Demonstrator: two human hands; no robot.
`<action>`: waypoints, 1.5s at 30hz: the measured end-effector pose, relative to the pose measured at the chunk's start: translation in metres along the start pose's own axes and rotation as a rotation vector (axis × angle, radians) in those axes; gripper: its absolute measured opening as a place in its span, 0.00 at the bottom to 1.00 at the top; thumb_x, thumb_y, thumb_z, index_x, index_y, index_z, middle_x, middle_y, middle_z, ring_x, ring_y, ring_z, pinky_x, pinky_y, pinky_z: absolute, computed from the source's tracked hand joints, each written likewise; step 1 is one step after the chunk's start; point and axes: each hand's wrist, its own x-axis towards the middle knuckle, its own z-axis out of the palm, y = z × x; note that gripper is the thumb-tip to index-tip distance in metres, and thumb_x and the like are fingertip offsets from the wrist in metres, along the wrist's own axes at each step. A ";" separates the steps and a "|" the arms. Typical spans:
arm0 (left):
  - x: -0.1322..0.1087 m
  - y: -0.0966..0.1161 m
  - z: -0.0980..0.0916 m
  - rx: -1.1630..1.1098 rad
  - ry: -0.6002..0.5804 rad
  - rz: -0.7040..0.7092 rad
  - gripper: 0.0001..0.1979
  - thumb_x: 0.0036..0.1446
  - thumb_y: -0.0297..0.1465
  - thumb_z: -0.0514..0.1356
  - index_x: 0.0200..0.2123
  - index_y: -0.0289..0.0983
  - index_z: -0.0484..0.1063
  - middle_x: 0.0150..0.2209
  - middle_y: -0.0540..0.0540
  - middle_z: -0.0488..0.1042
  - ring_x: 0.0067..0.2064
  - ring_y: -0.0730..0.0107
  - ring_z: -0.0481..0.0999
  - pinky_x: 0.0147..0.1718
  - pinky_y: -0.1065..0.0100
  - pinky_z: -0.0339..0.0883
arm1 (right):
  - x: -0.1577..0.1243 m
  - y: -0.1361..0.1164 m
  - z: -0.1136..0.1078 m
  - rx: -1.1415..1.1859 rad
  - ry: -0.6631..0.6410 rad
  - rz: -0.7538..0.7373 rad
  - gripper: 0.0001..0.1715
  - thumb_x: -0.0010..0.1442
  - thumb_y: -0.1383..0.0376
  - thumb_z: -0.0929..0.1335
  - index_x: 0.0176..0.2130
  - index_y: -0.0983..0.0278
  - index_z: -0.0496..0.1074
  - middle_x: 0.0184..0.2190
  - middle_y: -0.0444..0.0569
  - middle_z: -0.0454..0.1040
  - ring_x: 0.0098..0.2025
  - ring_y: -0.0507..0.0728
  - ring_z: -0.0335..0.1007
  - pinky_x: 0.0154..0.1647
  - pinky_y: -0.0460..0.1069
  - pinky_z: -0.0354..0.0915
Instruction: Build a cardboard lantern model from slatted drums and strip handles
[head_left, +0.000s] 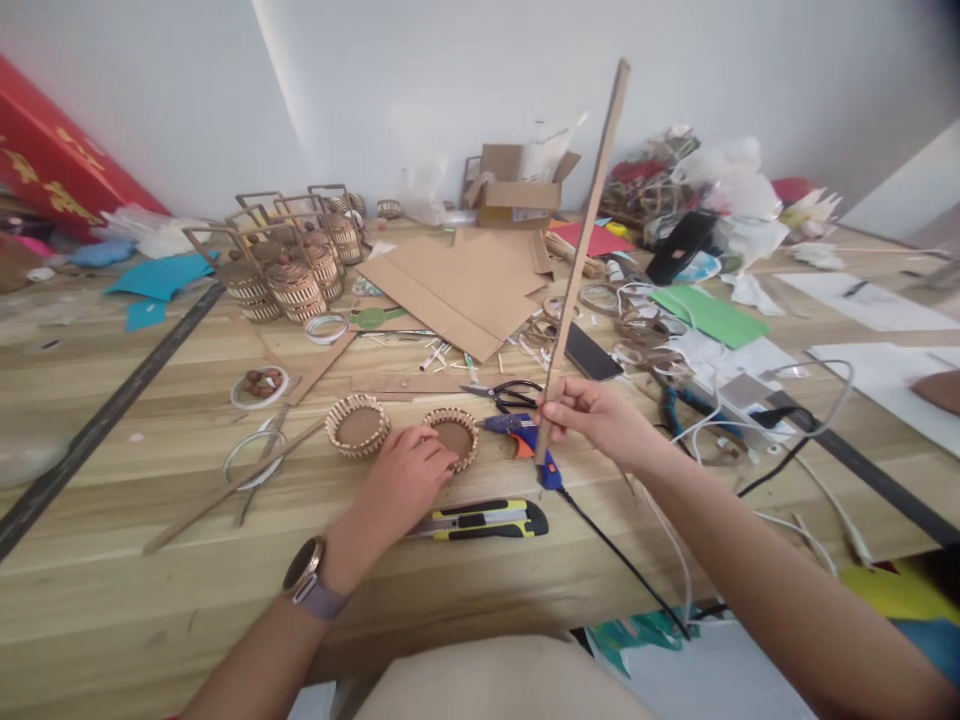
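Observation:
Upright between the thumb and fingers of my right hand point(574, 412) is a long, narrow cardboard strip point(592, 215). My left hand point(416, 465) is closed over the near left rim of a small round slatted basket point(466, 428), its fingertips partly hidden. A matching round basket point(358, 425) with a brown base stands just left of that hand. Behind the strip's lower end lies a blue glue gun point(517, 428) with an orange trigger. Black-handled scissors point(514, 393) rest beyond it. A yellow-and-black utility knife point(487, 519) lies nearer to me.
Finished lidded baskets with tall handles point(300, 265) stand at the back left. Cardboard sheets point(465, 285) and an open carton point(521, 185) occupy the back middle. Cables point(709, 425) and strip coils clutter the right. Rings and a dish of brown beads point(260, 385) lie left.

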 end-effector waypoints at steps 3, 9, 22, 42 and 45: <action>0.003 -0.003 0.003 -0.016 0.015 -0.024 0.09 0.64 0.25 0.57 0.41 0.38 0.78 0.43 0.43 0.79 0.52 0.57 0.71 0.52 0.53 0.63 | -0.002 0.001 0.021 0.044 -0.027 0.000 0.19 0.54 0.50 0.72 0.31 0.61 0.67 0.24 0.41 0.71 0.25 0.52 0.70 0.29 0.49 0.68; 0.011 -0.011 0.006 -0.075 0.011 -0.049 0.08 0.64 0.25 0.57 0.41 0.36 0.77 0.41 0.43 0.79 0.49 0.58 0.72 0.49 0.55 0.65 | -0.005 0.007 0.046 -0.134 -0.077 -0.056 0.05 0.60 0.62 0.67 0.36 0.61 0.70 0.27 0.44 0.75 0.31 0.56 0.76 0.34 0.51 0.71; 0.017 -0.018 0.010 -0.083 0.020 -0.025 0.09 0.64 0.24 0.56 0.40 0.35 0.77 0.37 0.43 0.77 0.45 0.59 0.71 0.43 0.61 0.66 | 0.007 0.030 0.070 -0.606 -0.079 -0.492 0.05 0.63 0.70 0.66 0.38 0.63 0.73 0.36 0.53 0.77 0.42 0.60 0.74 0.44 0.54 0.70; 0.016 -0.014 0.005 -0.038 -0.018 -0.052 0.07 0.63 0.25 0.57 0.37 0.36 0.76 0.39 0.42 0.76 0.46 0.59 0.71 0.44 0.60 0.66 | 0.018 0.038 0.077 -0.671 -0.092 -0.577 0.07 0.65 0.68 0.64 0.40 0.62 0.72 0.37 0.53 0.75 0.42 0.61 0.73 0.43 0.56 0.72; 0.016 -0.010 0.003 -0.029 -0.031 -0.078 0.05 0.62 0.30 0.60 0.37 0.37 0.75 0.39 0.43 0.77 0.48 0.57 0.71 0.45 0.58 0.65 | 0.019 0.038 0.078 -0.674 -0.085 -0.581 0.07 0.65 0.69 0.64 0.41 0.62 0.71 0.38 0.54 0.74 0.43 0.62 0.73 0.44 0.57 0.72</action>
